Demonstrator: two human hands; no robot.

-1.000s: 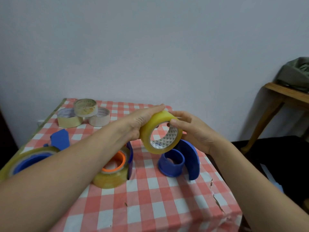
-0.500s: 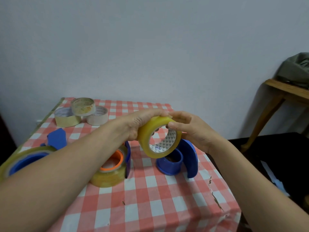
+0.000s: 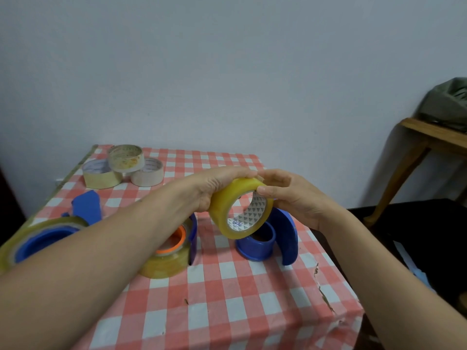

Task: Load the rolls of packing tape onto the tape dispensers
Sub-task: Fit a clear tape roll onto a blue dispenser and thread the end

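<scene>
Checked tablecloth (image 3: 227, 299) below; left hand (image 3: 214, 188) and right hand (image 3: 290, 198) both grip tape roll (image 3: 240, 210); lower it squarely over blue dispenser (image 3: 260, 243) beneath.

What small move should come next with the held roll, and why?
Probably lower the roll onto the empty blue hub just below it: the left hand and right hand both grip the roll in the air, and that hub bears no tape.
</scene>
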